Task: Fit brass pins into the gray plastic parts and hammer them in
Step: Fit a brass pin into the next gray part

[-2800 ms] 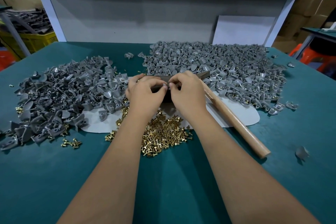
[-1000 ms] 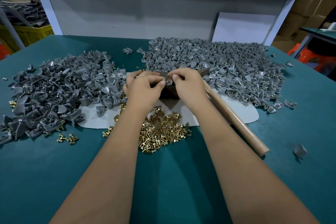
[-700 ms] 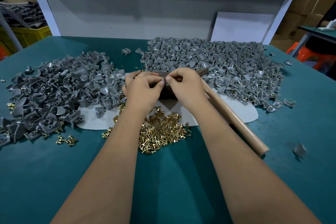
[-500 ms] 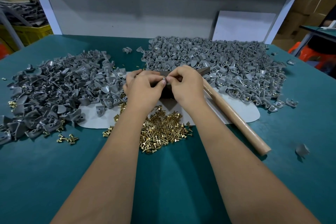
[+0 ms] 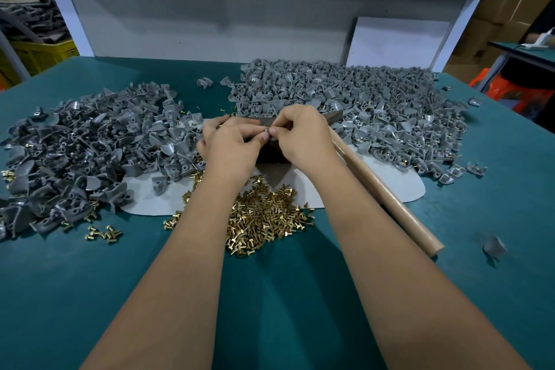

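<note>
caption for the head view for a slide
Both hands, left and right, pinch a small part together between gray part piles, above loose brass pins.

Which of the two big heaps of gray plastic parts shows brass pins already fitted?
The right-hand heap of gray plastic parts: brass heads glint along its near edge. The left-hand heap shows mostly empty holes.

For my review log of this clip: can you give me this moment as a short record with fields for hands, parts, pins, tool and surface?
hands: left hand and right hand meet fingertip to fingertip over a dark block, pinching a small piece
gray parts: one pile left, larger pile right
brass pins: loose heap near the wrists
tool: wooden handle lies by the right forearm, unheld
surface: teal table with pale mat
</note>
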A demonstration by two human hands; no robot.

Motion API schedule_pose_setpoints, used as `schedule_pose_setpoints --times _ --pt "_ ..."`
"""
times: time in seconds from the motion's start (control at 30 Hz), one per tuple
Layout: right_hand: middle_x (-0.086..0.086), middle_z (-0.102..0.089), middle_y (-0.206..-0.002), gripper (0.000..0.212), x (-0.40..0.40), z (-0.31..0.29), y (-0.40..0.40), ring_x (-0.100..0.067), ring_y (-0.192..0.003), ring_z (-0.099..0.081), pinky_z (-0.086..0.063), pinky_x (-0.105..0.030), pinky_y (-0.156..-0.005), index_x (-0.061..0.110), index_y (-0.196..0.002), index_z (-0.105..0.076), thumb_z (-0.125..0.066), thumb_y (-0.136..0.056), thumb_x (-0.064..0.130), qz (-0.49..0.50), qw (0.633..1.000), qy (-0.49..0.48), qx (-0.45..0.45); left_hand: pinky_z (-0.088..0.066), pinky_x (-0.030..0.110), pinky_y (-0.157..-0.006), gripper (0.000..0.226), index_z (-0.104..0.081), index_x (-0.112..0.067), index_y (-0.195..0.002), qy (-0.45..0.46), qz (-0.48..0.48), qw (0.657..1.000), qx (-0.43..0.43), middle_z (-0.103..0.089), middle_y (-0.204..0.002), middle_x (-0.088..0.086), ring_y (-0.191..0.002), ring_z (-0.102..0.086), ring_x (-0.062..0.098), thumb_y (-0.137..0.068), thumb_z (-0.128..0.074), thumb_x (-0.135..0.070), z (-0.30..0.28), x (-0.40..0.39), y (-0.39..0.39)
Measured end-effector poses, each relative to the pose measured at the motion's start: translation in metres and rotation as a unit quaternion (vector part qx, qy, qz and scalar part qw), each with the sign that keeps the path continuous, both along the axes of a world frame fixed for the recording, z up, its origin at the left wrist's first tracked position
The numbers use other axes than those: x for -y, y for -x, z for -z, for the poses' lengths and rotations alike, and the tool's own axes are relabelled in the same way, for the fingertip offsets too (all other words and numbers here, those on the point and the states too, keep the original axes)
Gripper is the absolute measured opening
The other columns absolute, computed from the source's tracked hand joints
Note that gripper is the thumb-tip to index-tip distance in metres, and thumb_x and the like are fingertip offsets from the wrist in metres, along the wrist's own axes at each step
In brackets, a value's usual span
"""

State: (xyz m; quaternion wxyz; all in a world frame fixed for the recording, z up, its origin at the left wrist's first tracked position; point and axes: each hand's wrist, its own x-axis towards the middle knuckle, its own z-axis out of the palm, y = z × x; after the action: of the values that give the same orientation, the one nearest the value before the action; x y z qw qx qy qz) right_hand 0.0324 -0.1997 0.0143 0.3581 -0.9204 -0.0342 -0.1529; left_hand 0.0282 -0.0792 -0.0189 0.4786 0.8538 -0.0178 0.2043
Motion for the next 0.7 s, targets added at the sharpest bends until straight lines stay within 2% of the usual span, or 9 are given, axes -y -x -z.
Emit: schedule_pose_setpoints --times 0.1,0.2,0.3,0.5,0.6,0.7 --pt "0.005 -0.06 -0.074 0.018 -0.002 0.003 0.002 -0.014 -0.073 -0.054 -0.042 -0.028 -0.066 0.022 -0.072 -0.063 -0.066 -0.088 0.016 0.007 0.999 -0.043 0.001 -0.023 0.044 -0.11 0.013 -0.076 -0.03 -0.1 -0.002 0.004 1.0 -0.003 -0.055 -0.093 -0.03 -0.13 -0.028 0.019 -0.091 -0.068 -0.029 0.001 -0.002 0.0" --pt "0.002 -0.061 -0.086 0.013 -0.007 0.012 0.004 -0.018 -0.089 -0.055 -0.045 -0.035 -0.076 0.017 -0.076 -0.065 -0.064 -0.089 0.015 0.022 0.998 -0.042 0.05 -0.023 0.047 -0.111 0.011 -0.075 -0.033 -0.097 0.01 0.012 1.0 -0.008 -0.054 -0.093 -0.033 -0.132 -0.029 0.019 -0.091 -0.067 -0.029 0.001 -0.001 -0.001" --pt "0.006 -0.056 -0.088 0.011 -0.005 0.019 0.002 -0.017 -0.095 -0.05 -0.039 -0.031 -0.079 0.014 -0.081 -0.067 -0.062 -0.09 0.015 0.01 0.996 -0.04 0.076 -0.024 0.048 -0.111 0.012 -0.076 -0.033 -0.098 0.013 0.011 1.0 -0.005 -0.059 -0.098 -0.029 -0.132 -0.028 0.018 -0.092 -0.066 -0.03 0.001 -0.001 -0.001" --pt "-0.002 -0.063 -0.085 0.029 -0.001 0.016 0.003 -0.015 -0.081 -0.055 -0.042 -0.032 -0.072 0.009 -0.084 -0.07 -0.047 -0.098 0.021 0.019 0.978 -0.2 0.049 -0.027 0.048 -0.112 0.014 -0.077 -0.029 -0.101 0.02 0.005 1.0 -0.007 -0.067 -0.112 -0.013 -0.132 -0.03 0.02 -0.092 -0.066 -0.03 0.004 -0.002 -0.004" --pt "-0.001 -0.067 -0.091 0.029 0.003 0.013 0.003 -0.012 -0.087 -0.057 -0.043 -0.028 -0.077 0.011 -0.084 -0.072 -0.048 -0.098 0.02 0.012 0.976 -0.216 0.03 -0.027 0.048 -0.111 0.013 -0.077 -0.032 -0.099 0.015 0.002 1.0 -0.009 -0.067 -0.112 -0.015 -0.131 -0.03 0.02 -0.092 -0.066 -0.032 0.003 -0.001 -0.003" --pt "0.0 -0.067 -0.092 0.021 0.004 0.013 0.003 -0.01 -0.086 -0.057 -0.043 -0.026 -0.074 0.012 -0.084 -0.072 -0.056 -0.094 0.02 -0.004 0.982 -0.189 0.023 -0.027 0.049 -0.11 0.013 -0.077 -0.032 -0.099 0.002 0.001 1.0 -0.008 -0.067 -0.113 -0.015 -0.131 -0.032 0.021 -0.092 -0.065 -0.032 0.003 -0.001 -0.003"
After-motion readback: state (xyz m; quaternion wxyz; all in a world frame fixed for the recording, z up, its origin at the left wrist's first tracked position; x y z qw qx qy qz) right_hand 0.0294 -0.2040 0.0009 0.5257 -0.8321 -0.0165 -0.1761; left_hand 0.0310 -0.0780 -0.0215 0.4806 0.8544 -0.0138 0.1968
